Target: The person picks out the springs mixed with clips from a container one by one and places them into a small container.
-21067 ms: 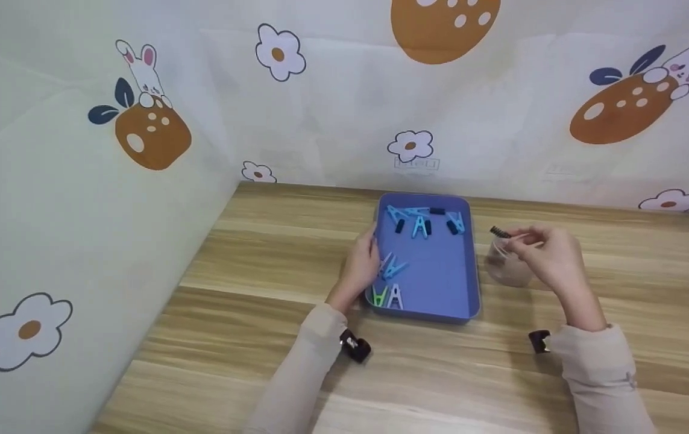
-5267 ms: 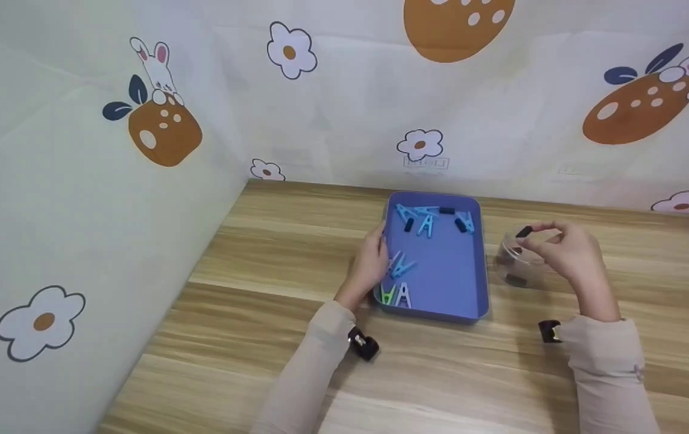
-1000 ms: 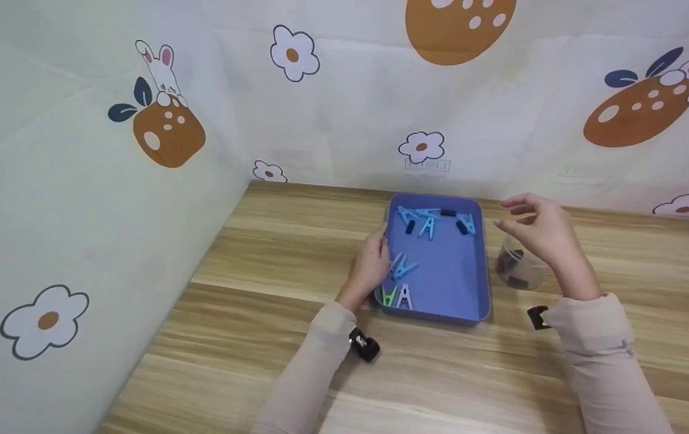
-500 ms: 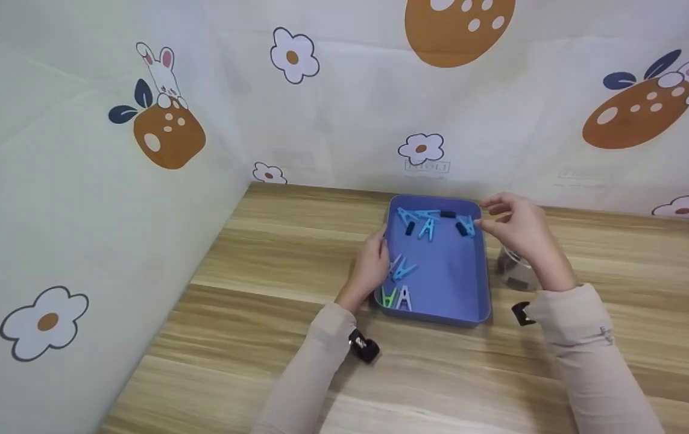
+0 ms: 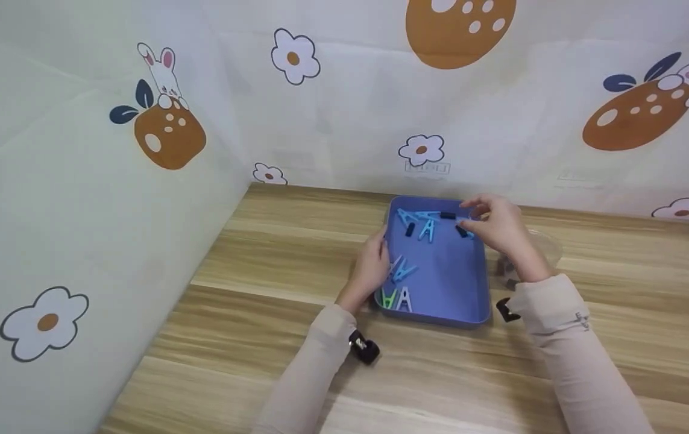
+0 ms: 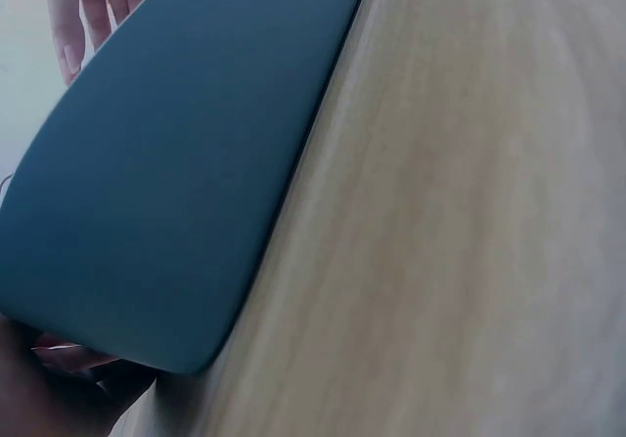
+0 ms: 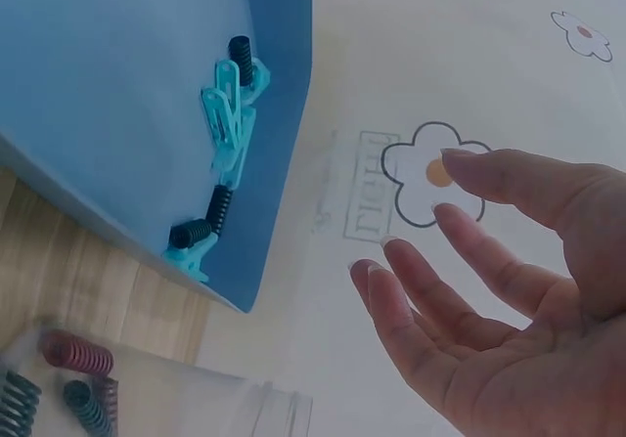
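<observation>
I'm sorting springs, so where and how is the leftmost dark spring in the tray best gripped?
I'd pinch the leftmost dark spring across its middle, coming from above with the empty right hand, thumb and finger on its long sides. The slim coil lies on its side on the tray floor, a light-blue clip close to its far end.

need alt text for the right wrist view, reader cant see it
A right hand, fingers apart and holding nothing, shows against a flower-patterned sheet. At left, a blue tray holds light blue clothespins and dark springs; below it in the picture is a clear cup with more springs.
</observation>
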`<control>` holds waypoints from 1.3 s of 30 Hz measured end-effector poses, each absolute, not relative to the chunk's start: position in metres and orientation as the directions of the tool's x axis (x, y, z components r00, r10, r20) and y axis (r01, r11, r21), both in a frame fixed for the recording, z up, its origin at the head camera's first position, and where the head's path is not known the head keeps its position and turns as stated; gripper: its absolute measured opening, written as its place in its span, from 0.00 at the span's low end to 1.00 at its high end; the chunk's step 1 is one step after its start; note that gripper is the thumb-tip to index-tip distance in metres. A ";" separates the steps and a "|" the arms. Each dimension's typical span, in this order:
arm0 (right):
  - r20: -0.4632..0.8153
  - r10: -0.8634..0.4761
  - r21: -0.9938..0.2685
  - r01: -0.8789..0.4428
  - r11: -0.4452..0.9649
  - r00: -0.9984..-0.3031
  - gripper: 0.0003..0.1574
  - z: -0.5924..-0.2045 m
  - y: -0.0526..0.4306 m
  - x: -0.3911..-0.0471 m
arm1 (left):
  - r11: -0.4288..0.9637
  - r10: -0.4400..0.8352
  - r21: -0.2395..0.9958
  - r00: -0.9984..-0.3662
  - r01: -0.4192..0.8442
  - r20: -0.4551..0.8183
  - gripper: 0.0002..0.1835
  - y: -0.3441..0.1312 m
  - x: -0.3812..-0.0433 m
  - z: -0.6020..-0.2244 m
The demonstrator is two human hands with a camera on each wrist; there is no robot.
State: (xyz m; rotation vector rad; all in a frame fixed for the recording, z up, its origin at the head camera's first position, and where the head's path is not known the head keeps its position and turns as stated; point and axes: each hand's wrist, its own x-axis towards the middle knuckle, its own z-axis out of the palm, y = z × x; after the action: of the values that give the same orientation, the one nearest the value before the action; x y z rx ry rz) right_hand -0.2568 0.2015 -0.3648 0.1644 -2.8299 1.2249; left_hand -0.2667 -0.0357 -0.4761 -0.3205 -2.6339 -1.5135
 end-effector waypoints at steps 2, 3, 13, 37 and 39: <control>0.088 -0.080 -0.723 -0.119 0.680 -0.993 0.23 -0.366 0.199 -0.259 | 0.496 0.135 0.839 -0.974 0.225 0.181 0.25 -0.036 -0.266 -0.476; 0.086 -0.082 -0.724 -0.119 0.679 -0.993 0.22 -0.366 0.198 -0.260 | 0.503 0.132 0.835 -0.974 0.225 0.184 0.25 -0.036 -0.266 -0.475; 0.130 -0.111 -0.725 -0.171 0.668 -0.985 0.20 -0.378 0.182 -0.269 | 0.492 0.149 0.809 -0.947 0.321 0.285 0.24 -0.035 -0.270 -0.479; 0.134 -0.161 -0.706 -0.208 0.677 -0.978 0.17 -0.402 0.156 -0.293 | 0.489 0.139 0.823 -0.957 0.289 0.254 0.24 -0.036 -0.269 -0.478; 0.126 -0.156 -0.698 -0.199 0.688 -0.980 0.18 -0.404 0.154 -0.294 | 0.487 0.140 0.819 -0.952 0.305 0.271 0.24 -0.036 -0.270 -0.478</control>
State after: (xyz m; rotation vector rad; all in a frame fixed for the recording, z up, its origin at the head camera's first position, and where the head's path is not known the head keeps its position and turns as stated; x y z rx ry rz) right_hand -0.2944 0.1541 -0.4040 0.2981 -2.8337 1.1826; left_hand -0.2697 -0.0359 -0.4784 -0.3872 -2.5601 -1.4615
